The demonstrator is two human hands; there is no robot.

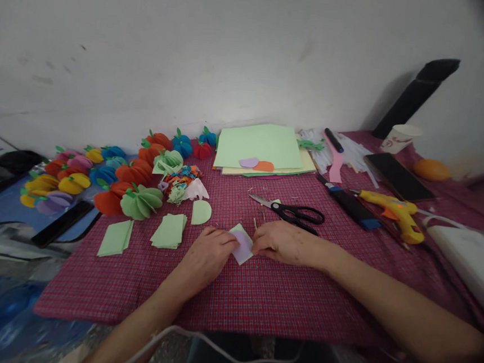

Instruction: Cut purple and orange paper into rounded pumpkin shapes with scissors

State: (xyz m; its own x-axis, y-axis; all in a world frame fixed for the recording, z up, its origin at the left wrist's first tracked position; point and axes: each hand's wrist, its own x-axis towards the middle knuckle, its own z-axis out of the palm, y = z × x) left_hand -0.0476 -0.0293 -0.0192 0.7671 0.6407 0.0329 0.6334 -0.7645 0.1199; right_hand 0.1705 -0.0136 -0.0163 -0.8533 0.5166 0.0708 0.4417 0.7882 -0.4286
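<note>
A small purple paper piece [242,246] lies on top of a light green paper, both tilted like a diamond near the table's middle. On their left side, my left hand [214,250] presses with its fingers together at the edge. From the right, my right hand [273,242] pinches at the papers' right corner, fingers closed. Just behind my right hand rest black-handled scissors [296,211], their blades pointing left. A pale green half-round paper [201,212] is beside my left hand, and further left are two stacks of green paper [168,231], [115,238].
Paper pumpkins [141,202] crowd the left side, near paper scraps [178,184]. Large paper sheets [260,146] lie at the back. On the right are a cutter [354,208], a yellow glue gun [396,212], a phone [399,176], a cup [399,139] and an orange fruit [431,170].
</note>
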